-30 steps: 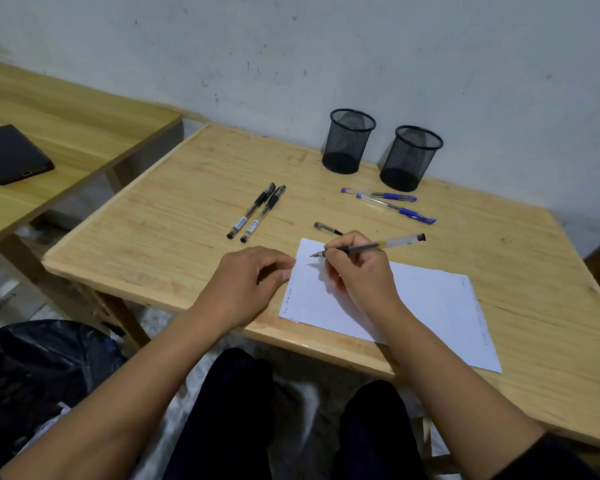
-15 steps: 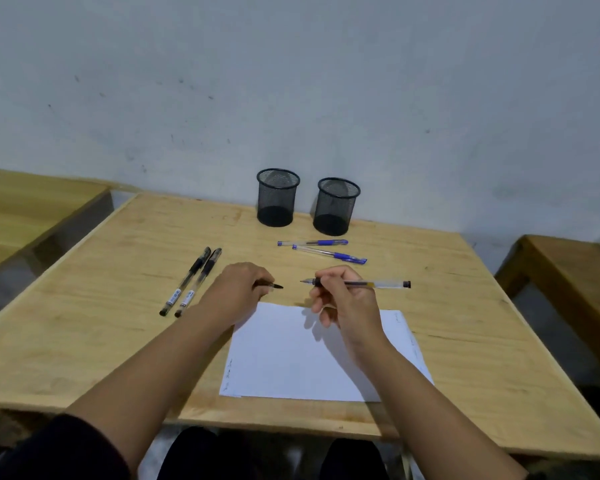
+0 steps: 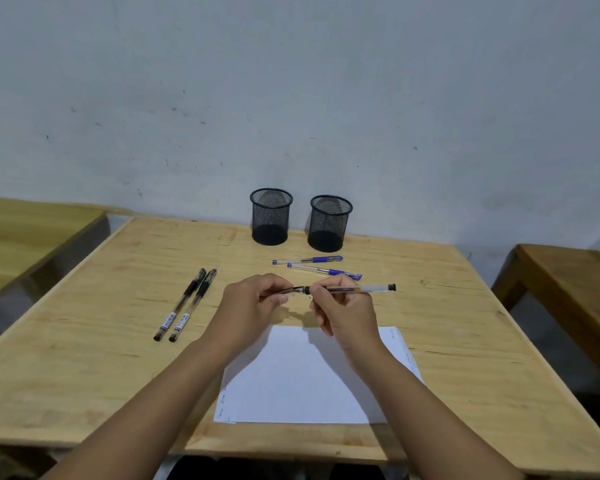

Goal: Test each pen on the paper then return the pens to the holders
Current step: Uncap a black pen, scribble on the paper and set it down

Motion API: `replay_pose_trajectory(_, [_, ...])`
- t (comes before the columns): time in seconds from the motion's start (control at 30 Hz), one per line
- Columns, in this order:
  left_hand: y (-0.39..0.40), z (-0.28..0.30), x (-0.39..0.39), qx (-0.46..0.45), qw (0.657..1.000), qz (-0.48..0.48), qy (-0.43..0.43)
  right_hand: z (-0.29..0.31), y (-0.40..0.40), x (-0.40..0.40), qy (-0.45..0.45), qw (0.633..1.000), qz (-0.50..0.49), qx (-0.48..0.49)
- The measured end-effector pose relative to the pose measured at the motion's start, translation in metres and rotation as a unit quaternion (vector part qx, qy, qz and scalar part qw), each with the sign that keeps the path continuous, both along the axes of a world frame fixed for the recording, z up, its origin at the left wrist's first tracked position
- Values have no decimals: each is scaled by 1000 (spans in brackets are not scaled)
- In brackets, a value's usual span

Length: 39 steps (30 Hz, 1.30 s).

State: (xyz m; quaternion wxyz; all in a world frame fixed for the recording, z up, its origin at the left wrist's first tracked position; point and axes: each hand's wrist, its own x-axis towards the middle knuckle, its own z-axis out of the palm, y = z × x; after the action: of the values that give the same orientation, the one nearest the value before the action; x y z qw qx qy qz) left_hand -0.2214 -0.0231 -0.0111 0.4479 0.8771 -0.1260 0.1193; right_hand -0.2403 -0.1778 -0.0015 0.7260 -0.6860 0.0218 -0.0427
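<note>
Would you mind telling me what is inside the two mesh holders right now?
Both mesh holders look empty: no pen stands above either rim, and the mesh shows only dark bases. The very bottoms are too dark to check.

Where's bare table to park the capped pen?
Free: the table right of the paper, and the wide stretch left of the two black pens. Crowded: the strip between the holders and both hands, where the blue pens lie.
</note>
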Motion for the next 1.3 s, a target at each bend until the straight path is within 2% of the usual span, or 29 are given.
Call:
replay_pose_trajectory(0.43, [-13, 19, -30, -15, 999, 21, -44, 4, -8, -8, -86, 993, 74, -36])
replay_pose_trajectory(0.67, [-9, 15, -43, -23, 999, 24, -17, 4, -6, -16, -84, 989, 113, -44])
replay_pose_trajectory(0.87, [15, 33, -32, -47, 997, 68, 3, 14, -8, -21, -51, 991, 108, 56])
replay_pose_trajectory(0.93, [25, 37, -27, -80, 994, 71, 13, 14, -5, -27, -43, 991, 121, 40])
replay_pose_trajectory(1.07, [35, 49, -23, -214, 975, 45, 43, 14, 7, -39, -43, 986, 161, -26])
replay_pose_trajectory(1.17, [36, 52, -24, -198, 978, 40, 48, 18, 23, -43, -38, 983, 173, -47])
replay_pose_trajectory(1.3, [35, 50, -29, -160, 985, 28, 64, 23, 43, -33, -72, 989, 90, -88])
